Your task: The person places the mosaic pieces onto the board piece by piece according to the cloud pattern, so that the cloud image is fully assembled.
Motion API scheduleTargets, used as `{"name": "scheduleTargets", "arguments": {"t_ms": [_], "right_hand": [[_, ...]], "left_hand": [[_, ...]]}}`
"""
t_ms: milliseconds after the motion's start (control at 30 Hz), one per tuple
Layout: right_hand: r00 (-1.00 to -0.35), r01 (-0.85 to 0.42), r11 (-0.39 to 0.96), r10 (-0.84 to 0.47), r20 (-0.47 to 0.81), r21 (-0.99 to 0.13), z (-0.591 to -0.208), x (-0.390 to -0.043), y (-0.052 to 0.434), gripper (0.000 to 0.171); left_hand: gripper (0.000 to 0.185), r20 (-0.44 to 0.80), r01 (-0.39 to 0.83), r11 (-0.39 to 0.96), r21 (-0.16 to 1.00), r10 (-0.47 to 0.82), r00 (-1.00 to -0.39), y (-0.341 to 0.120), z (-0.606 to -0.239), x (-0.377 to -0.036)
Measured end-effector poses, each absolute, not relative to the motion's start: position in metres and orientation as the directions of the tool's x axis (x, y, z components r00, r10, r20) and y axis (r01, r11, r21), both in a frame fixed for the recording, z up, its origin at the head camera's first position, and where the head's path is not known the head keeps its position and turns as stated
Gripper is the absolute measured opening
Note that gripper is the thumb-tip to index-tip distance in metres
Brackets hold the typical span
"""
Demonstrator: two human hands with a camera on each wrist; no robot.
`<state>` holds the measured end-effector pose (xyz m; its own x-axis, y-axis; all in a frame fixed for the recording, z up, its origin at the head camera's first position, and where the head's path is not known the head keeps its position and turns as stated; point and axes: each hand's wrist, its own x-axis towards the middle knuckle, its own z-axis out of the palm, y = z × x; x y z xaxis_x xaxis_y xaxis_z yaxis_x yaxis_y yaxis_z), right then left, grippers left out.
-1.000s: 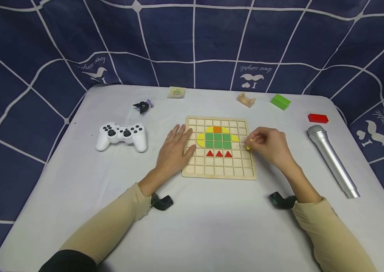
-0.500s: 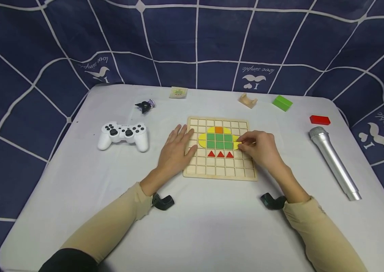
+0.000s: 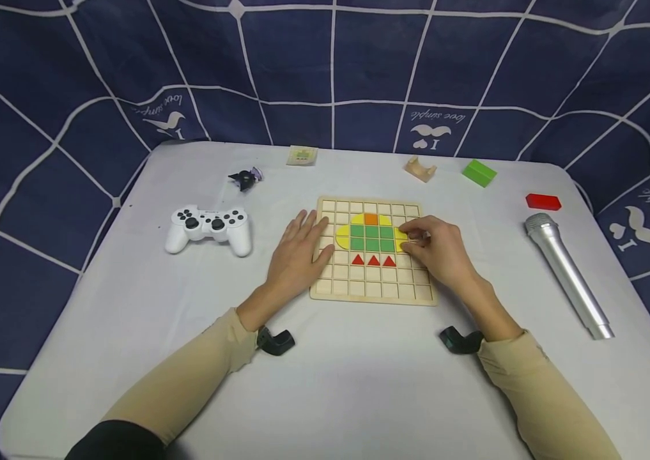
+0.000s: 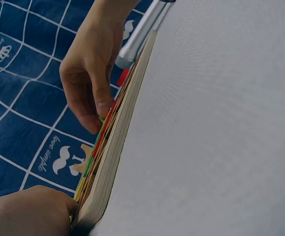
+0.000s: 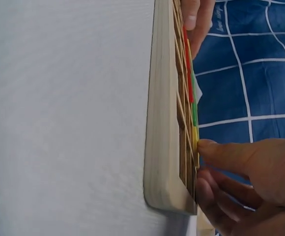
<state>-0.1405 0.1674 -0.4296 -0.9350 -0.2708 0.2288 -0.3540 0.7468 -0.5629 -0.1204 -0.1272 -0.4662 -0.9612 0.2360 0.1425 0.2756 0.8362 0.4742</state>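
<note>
A wooden grid board point(image 3: 371, 291) lies flat on the white table. In its cells sit green square tiles point(image 3: 372, 237), an orange square tile point(image 3: 370, 219), rounded yellow tiles point(image 3: 342, 237) and three red triangle tiles point(image 3: 373, 260). My left hand point(image 3: 296, 255) rests with spread, straight fingers on the board's left edge. At the right of the pattern, my right hand point(image 3: 440, 249) pinches a yellow tile point(image 3: 400, 245) at its cell, below another yellow one. In the right wrist view, the thumb touches the yellow tile point(image 5: 196, 135); its far side is hidden by the fingers.
Left of the board lies a white game controller point(image 3: 208, 229), with a small black figure point(image 3: 245, 179) behind it. A pattern card point(image 3: 302, 156), a wooden bracket point(image 3: 419, 169), a green block point(image 3: 479, 172), a red block point(image 3: 543, 202) and a silver microphone point(image 3: 569, 275) lie around.
My right hand has moved left from the board's right edge, bringing the yellow tile to the cell beside the green squares. The left hand has stayed on the board.
</note>
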Motion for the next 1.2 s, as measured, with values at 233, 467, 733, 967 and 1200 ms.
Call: {"name": "scheduleTargets", "arguments": {"t_ms": [233, 467, 733, 967, 1200], "right_hand": [[-0.922, -0.386, 0.716, -0.300, 0.243, -0.582, -0.432, -0.145, 0.167, 0.026], [-0.914, -0.405, 0.713, -0.306, 0.266, -0.572, -0.430, -0.151, 0.156, 0.032], [-0.938, -0.347, 0.756, -0.291, 0.189, -0.554, -0.429, -0.159, 0.153, 0.040], [-0.927, -0.370, 0.742, -0.333, 0.173, -0.558, -0.426, -0.157, 0.158, 0.038], [-0.904, -0.417, 0.750, -0.403, 0.144, -0.514, -0.423, -0.152, 0.159, 0.031]], "left_hand": [[0.063, 0.124, 0.262, 0.840, 0.475, 0.231, -0.965, -0.127, -0.465, -0.121], [0.063, 0.138, 0.272, 0.832, 0.484, 0.235, -0.962, -0.127, -0.465, -0.121], [0.063, 0.146, 0.280, 0.830, 0.482, 0.239, -0.960, -0.127, -0.466, -0.121], [0.063, 0.148, 0.280, 0.829, 0.484, 0.238, -0.960, -0.128, -0.465, -0.120], [0.062, 0.151, 0.283, 0.826, 0.487, 0.239, -0.959, -0.128, -0.465, -0.120]]}}
